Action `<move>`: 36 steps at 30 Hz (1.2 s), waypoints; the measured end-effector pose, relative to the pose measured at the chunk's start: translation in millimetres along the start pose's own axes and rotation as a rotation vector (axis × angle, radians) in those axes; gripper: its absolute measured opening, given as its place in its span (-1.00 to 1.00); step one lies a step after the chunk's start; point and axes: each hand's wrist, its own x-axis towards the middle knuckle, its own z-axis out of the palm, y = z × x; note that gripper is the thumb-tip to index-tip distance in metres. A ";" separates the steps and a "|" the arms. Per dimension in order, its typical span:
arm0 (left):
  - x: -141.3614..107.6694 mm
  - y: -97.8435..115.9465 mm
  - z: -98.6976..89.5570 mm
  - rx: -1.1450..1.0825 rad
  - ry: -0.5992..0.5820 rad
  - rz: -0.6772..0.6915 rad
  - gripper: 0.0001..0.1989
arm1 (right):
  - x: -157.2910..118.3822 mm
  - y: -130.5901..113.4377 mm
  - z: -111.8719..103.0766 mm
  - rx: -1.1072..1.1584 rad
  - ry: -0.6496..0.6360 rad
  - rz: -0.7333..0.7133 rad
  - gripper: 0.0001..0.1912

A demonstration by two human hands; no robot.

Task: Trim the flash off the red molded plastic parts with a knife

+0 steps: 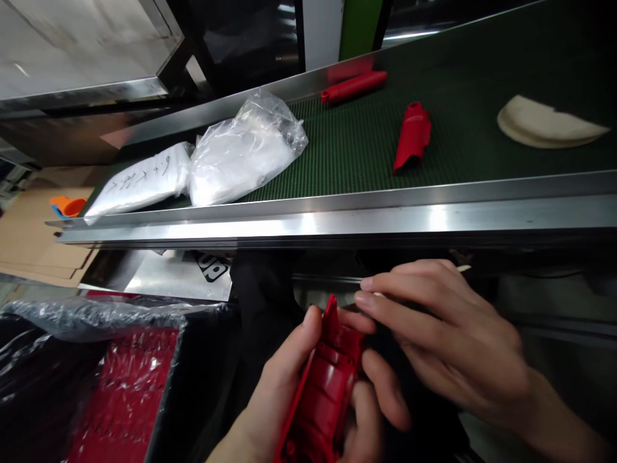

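Observation:
My left hand [289, 379] is wrapped around a hollow red plastic part [322, 399], its ribbed inner side facing up and a pointed tip at its upper end. Just right of that part is my right hand [443, 334], slightly blurred, its fingers bent together. A small pale bit shows at its fingertips and another pale end sticks out behind the knuckles; what it holds is mostly hidden. On the green conveyor belt [347, 141] lie a red tube-shaped part [354, 87] and a shorter curved red part [412, 136].
Two plastic bags with white contents [241, 154] [144, 180] lie on the belt's left. A metal rail [337, 218] edges the belt. At lower left, a plastic-lined bin [180, 360] holds red parts. A cream-coloured half-round piece [544, 122] lies at right; cardboard [43, 238] is far left.

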 end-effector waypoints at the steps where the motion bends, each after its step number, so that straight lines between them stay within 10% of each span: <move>1: -1.3 -0.9 -0.9 -0.009 0.024 -0.011 -0.46 | 0.4 2.5 -0.4 -0.023 -0.011 -0.023 -0.59; 8: -8.5 -4.3 1.6 0.092 0.302 -0.009 -0.46 | 2.2 6.8 -0.6 -0.121 0.012 -0.083 -0.72; 26: -0.9 -8.7 -8.1 0.036 0.022 -0.137 -0.43 | -1.5 16.3 -1.2 -0.191 0.055 -0.147 -0.61; 31: 0.4 -17.3 -13.6 -0.001 0.030 -0.149 -0.43 | 0.3 22.0 -3.0 -0.145 0.290 0.041 -0.44; 36: 3.8 -0.8 -5.7 -0.054 -0.002 -0.036 -0.33 | -0.9 7.2 5.1 -0.003 0.249 0.252 -0.57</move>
